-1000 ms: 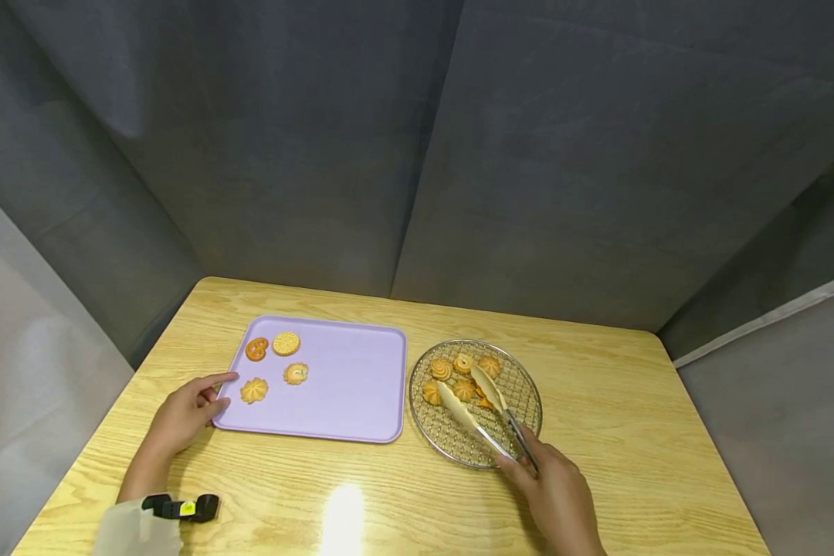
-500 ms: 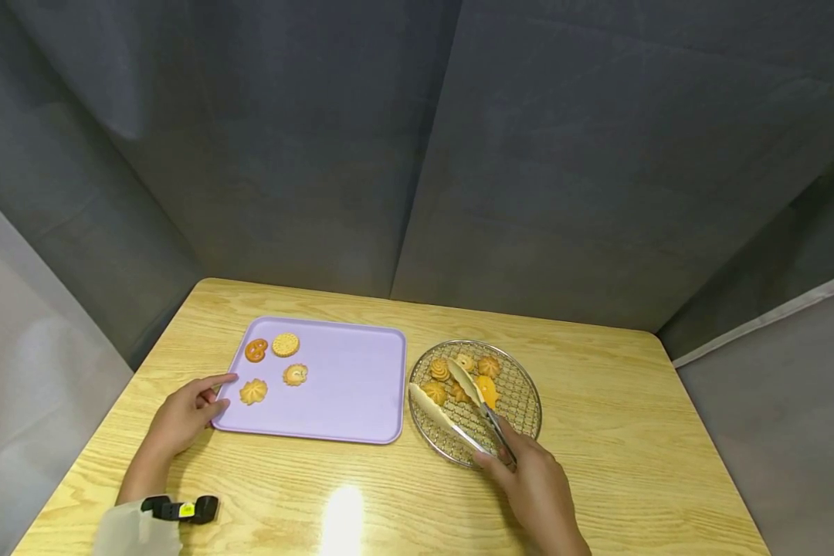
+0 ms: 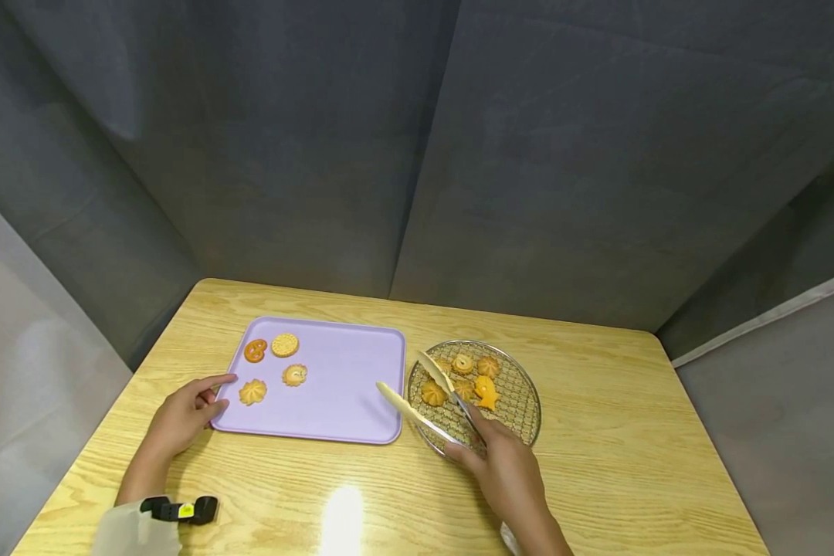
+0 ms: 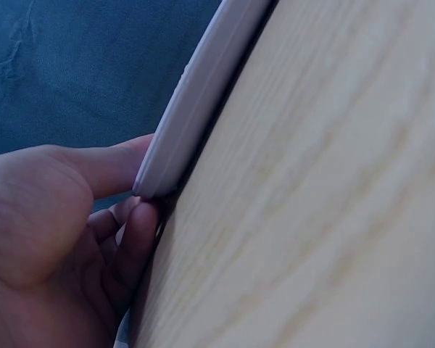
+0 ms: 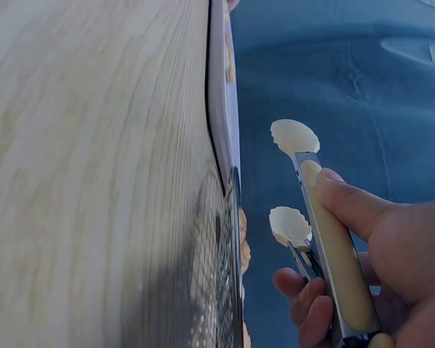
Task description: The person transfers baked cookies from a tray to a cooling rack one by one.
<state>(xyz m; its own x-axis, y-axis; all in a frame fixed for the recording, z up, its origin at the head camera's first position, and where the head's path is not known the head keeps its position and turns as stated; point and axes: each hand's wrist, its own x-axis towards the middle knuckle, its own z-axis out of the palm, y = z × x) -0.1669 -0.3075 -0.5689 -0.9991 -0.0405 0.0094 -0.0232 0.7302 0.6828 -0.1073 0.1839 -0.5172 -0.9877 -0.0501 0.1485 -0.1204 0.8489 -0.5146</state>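
My left hand (image 3: 184, 417) pinches the left edge of a lilac tray (image 3: 347, 371), thumb and fingers at its rim in the left wrist view. On the tray lie a pretzel-shaped cookie (image 3: 255, 350), a round cookie (image 3: 285, 345), a ring-shaped cookie (image 3: 294, 375) and a flower-shaped cookie (image 3: 253, 392). My right hand (image 3: 503, 467) grips a pair of tongs (image 5: 333, 246). Their arms are spread with nothing between the tips, one over the tray's right side, the other over the round wire rack (image 3: 517, 413). Several cookies sit there, among them a fish-shaped cookie (image 3: 486, 392).
The wooden table (image 3: 618, 432) holds tray and rack side by side, almost touching. Dark grey curtains (image 3: 528, 170) rise behind its far edge, with paler panels at the sides. A black strap (image 3: 181, 510) circles the left wrist.
My right hand has carried the spread tongs leftward from over the cookies on the rack toward the tray, uncovering the fish-shaped cookie. The left hand and tray have stayed in place.
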